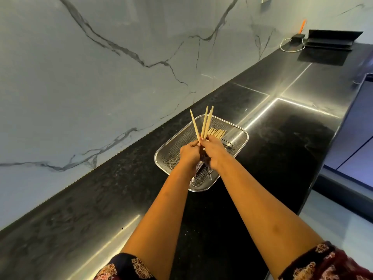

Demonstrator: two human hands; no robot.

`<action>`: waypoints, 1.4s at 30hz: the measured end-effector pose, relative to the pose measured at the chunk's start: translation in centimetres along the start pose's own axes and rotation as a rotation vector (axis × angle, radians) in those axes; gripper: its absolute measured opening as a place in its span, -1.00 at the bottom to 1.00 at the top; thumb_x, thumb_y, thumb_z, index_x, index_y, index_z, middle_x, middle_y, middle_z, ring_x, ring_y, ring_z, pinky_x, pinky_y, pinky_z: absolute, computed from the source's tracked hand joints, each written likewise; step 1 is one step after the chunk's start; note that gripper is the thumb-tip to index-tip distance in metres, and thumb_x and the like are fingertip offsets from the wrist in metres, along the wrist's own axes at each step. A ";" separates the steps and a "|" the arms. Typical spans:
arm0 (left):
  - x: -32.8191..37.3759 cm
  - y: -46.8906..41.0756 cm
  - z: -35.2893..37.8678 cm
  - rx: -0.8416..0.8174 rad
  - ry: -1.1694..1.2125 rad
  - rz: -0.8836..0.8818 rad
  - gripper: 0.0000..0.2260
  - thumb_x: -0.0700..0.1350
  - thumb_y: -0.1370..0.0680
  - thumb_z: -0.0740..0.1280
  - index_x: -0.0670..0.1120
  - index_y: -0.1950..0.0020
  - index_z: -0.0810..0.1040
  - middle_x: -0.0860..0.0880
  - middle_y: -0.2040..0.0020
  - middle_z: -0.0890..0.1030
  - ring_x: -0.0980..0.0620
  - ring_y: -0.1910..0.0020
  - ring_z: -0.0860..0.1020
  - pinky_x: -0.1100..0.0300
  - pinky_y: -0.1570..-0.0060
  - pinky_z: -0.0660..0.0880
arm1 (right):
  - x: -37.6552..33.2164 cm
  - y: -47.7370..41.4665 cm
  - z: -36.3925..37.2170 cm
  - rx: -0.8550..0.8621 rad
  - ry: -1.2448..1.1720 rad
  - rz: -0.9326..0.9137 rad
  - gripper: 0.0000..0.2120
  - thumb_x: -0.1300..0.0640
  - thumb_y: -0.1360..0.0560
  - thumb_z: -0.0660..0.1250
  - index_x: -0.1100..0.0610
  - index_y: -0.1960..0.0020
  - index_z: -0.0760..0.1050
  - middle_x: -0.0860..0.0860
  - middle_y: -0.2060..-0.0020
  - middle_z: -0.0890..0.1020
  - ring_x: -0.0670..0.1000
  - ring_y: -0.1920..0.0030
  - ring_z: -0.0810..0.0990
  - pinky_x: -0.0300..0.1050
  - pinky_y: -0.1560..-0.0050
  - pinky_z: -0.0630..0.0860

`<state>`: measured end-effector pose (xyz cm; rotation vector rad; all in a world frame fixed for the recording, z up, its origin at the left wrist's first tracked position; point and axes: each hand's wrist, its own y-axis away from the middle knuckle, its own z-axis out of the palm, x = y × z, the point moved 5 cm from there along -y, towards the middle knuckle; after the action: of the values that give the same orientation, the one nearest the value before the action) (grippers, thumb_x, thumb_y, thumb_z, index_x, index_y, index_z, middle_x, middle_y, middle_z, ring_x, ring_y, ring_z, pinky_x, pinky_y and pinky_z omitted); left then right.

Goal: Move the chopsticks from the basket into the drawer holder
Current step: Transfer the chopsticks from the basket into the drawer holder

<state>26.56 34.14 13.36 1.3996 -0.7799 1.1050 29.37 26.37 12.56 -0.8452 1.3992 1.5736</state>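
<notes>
Chopsticks (204,123): we see a small bunch of pale wooden sticks held up above the basket, just above the middle of the frame. Their tips fan upward, and one stick leans off to the left of the rest.
Left hand (189,152): its fingers are curled round the lower ends of the chopsticks, with the back of the hand toward us. It sits right against the other hand.
Right hand (214,149): its fingers are curled too, pinching the same bunch from the right side.
Remaining sticks (217,132): more of the same pale sticks lie side by side in the basket, just behind the hands, with their ends pointing to the upper right.
Mesh basket (241,136): a rectangular wire-mesh tray with rounded corners rests on the worktop beneath both hands.
Patterned pieces (198,170): something with a printed pattern lies in the near end of the basket, under the wrists. We cannot tell what it is.
Worktop (282,154): dark and glossy, it runs from the lower left to the upper right, with bright streaks of reflected light.
Marble wall (101,77): pale with dark veins, it fills the upper left.
Black device (331,40): it stands far off in the upper right with a white cable (286,48) beside it. It is too small for us to name.
Sleeves (125,267): dark patterned cloth shows at the bottom edge on both arms.
</notes>
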 end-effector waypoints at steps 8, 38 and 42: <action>2.1 -0.9 -0.2 0.109 -0.243 0.177 -0.68 -0.34 -0.55 0.19 -0.16 -0.28 0.50 -0.12 -0.40 0.25 -0.12 -0.28 0.40 0.02 -0.26 0.48 | -3.6 0.7 0.0 -0.163 0.312 -0.319 -0.74 0.26 -0.62 0.15 0.21 -0.29 0.40 0.13 -0.05 0.55 0.03 -0.03 0.58 -0.16 -0.01 0.60; 4.4 3.5 -2.7 -0.069 -0.079 0.315 -0.79 -0.25 -0.59 0.22 -0.24 -0.20 0.50 0.00 0.17 0.57 0.26 0.31 0.57 0.42 0.31 0.49 | -2.5 4.3 0.8 -0.236 0.640 -0.476 -0.78 0.18 -0.58 0.24 0.20 -0.19 0.51 0.19 -0.03 0.65 0.13 -0.05 0.64 0.01 -0.11 0.59; 6.7 5.1 -3.5 -0.098 -0.014 0.338 -0.76 -0.19 -0.57 0.26 -0.23 -0.21 0.53 0.01 0.16 0.61 0.24 0.35 0.58 0.30 0.34 0.50 | -4.5 7.0 1.8 -0.318 0.519 -0.472 -0.79 0.27 -0.57 0.24 0.18 -0.19 0.50 0.07 0.09 0.67 -0.01 0.06 0.67 -0.05 -0.11 0.60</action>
<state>23.44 37.74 21.14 1.2210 -1.0947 1.2966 24.98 27.38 19.78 -1.7318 1.1691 1.2643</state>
